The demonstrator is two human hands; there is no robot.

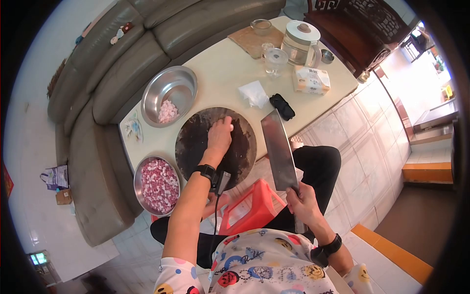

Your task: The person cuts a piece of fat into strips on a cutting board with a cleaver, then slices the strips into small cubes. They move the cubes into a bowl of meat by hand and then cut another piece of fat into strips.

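Note:
My left hand (220, 135) is over the round dark chopping board (196, 142), its fingers curled together near the upper part; whatever they may hold is too small to make out. In my right hand (304, 202) is the handle of a wide cleaver (280, 152), its blade pointing up and away, right of the board and off its surface. Left of the board stands a steel bowl (183, 88) with a small heap of pale diced pieces (168, 111). Nearer me, a second steel bowl (138, 188) is full of diced red and white meat (159, 185).
On the table (220, 73) stand a glass pitcher (299, 46), a lidded cup (275, 61), a tissue box (311, 80), a crumpled tissue (253, 94) and a black item (282, 106). A red stool (249, 208) is below the board; a grey sofa (132, 63) lies behind.

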